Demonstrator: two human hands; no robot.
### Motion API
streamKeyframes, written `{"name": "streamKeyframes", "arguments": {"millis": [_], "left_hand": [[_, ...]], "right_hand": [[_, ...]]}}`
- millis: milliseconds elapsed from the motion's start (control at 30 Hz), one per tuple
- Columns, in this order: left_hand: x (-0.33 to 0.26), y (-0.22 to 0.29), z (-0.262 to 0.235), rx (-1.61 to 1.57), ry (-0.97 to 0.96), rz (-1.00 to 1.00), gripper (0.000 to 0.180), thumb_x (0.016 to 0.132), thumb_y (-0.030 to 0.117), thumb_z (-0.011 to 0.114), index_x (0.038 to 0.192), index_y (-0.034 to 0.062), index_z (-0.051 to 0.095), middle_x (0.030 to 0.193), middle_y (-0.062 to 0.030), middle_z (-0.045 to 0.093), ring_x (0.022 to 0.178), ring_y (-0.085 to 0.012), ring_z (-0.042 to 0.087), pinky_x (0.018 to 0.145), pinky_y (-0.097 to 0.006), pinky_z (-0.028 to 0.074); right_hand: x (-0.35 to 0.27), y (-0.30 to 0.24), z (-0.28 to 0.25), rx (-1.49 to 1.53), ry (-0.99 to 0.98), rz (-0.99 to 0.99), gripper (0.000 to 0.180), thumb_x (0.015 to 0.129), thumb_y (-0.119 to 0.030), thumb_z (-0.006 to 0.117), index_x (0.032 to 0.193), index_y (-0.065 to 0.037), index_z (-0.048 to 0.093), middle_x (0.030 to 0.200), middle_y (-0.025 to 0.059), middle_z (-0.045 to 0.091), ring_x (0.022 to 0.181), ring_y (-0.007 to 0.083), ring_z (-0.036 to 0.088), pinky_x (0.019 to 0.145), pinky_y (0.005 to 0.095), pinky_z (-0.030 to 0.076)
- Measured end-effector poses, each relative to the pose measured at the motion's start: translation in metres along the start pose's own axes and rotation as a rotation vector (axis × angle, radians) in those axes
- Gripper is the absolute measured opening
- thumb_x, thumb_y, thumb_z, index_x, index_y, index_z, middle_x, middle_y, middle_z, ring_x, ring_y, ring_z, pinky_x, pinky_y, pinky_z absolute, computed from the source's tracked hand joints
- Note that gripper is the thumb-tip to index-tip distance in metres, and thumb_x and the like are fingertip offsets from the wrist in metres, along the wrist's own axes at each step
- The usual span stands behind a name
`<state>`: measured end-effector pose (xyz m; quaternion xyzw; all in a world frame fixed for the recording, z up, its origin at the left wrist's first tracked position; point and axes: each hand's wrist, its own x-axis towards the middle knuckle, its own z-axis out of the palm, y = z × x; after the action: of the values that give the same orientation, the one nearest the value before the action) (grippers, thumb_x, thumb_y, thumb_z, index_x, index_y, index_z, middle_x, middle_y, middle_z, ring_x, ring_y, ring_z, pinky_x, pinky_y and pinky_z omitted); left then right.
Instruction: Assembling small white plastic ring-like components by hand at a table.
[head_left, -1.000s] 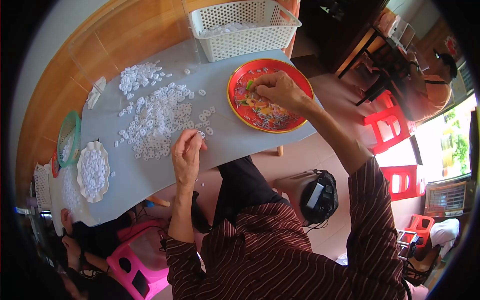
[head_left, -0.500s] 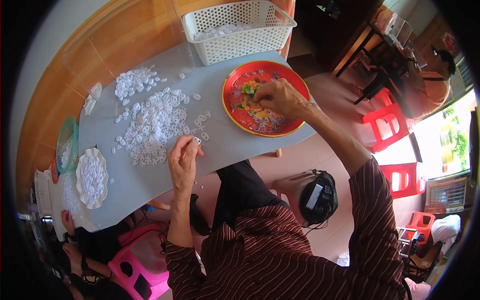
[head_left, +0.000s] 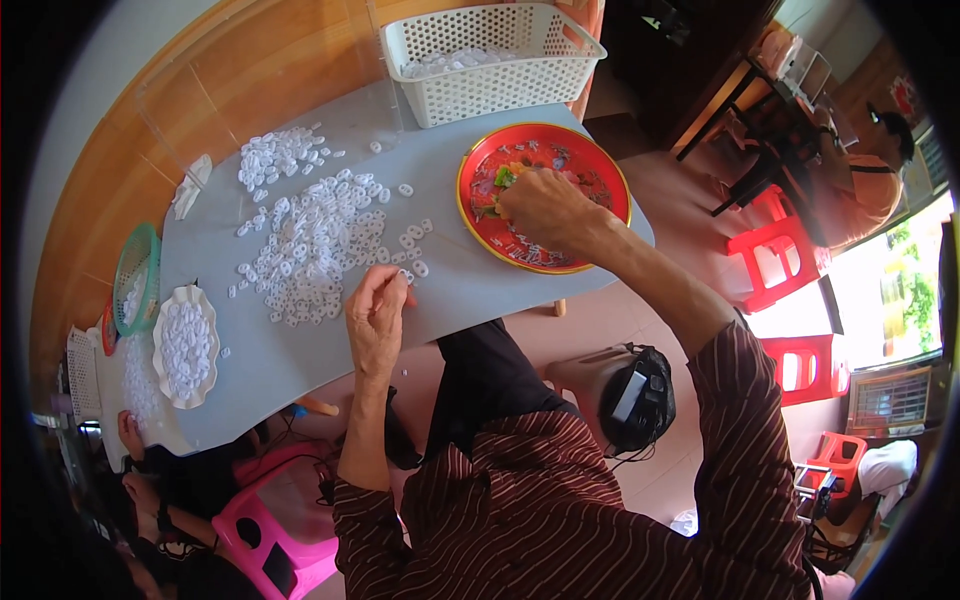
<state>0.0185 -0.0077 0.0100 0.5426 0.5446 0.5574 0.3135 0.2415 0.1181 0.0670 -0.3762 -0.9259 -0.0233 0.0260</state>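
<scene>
Near the table's front edge, my left hand [head_left: 374, 325] pinches a small white plastic piece with holes [head_left: 406, 275] between thumb and fingers. A large heap of the same white pieces [head_left: 315, 245] lies just beyond it, with a few loose ones beside my fingertips. To the right, my right hand [head_left: 560, 212] reaches down into a round red tray with a gold rim [head_left: 598, 165]. Small silvery metal pins [head_left: 522, 246] are scattered across the flowered bottom of the tray. The fingers of that hand are curled together, and their tips are hidden behind the hand.
A white perforated basket [head_left: 500, 92] of white pieces stands at the back. A smaller heap [head_left: 275, 158], a scalloped dish [head_left: 210, 370] and a green basket [head_left: 150, 270] are leftward. Another person's hand [head_left: 130, 435] is at lower left. Red stools [head_left: 770, 250] stand right.
My right hand has shifted slightly down and left over the tray, its fingers now more hidden. My left hand still pinches the white piece. The whole view has shifted slightly.
</scene>
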Motion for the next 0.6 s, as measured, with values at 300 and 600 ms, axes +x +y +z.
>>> {"name": "streamKeyframes", "arguments": {"millis": [300,600], "left_hand": [[-0.001,0.003,0.0,-0.071,0.021,-0.003,0.011,0.088,0.01,0.055,0.088,-0.0013,0.057,0.068,-0.0028,0.054,0.062,-0.0085,0.051,0.058,-0.022,0.04],[-0.001,-0.003,0.001,-0.39,0.138,-0.177,0.014,0.089,0.011,0.055,0.091,-0.0019,0.06,0.075,-0.0034,0.058,0.068,-0.0092,0.05,0.063,-0.022,0.039]], "right_hand": [[-0.009,-0.007,-0.018,0.587,0.144,0.192,0.007,0.071,-0.004,0.065,0.076,0.0,0.063,0.068,0.0109,0.062,0.067,0.019,0.063,0.061,0.0315,0.05],[-0.003,-0.084,0.033,1.698,0.122,0.224,0.018,0.083,-0.004,0.061,0.1,0.003,0.061,0.079,0.0012,0.062,0.071,0.0066,0.058,0.066,0.0208,0.048]]}}
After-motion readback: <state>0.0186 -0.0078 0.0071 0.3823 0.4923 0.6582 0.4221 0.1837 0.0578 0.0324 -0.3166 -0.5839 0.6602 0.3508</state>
